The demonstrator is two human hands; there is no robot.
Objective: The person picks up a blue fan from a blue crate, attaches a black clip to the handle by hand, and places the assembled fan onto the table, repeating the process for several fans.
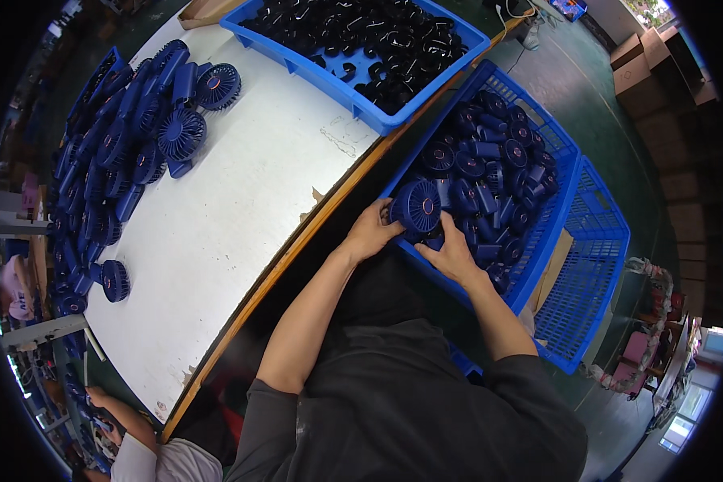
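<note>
A dark blue handheld fan with a round grille is held over the near left corner of a blue plastic crate. My left hand is closed around the fan's left side, its thumb along the lower rim. On the other side, my right hand has its thumb and fingers bent about the fan's lower right edge; its far fingertips are partly hidden. Inside the crate, many similar blue fans lie in a jumbled heap just beyond my hands.
A white worktable with a worn wooden edge stands at left, bearing a pile of blue fans. On its far end is a blue tray of small black parts. Another blue crate adjoins at right. A co-worker's arm shows lower left.
</note>
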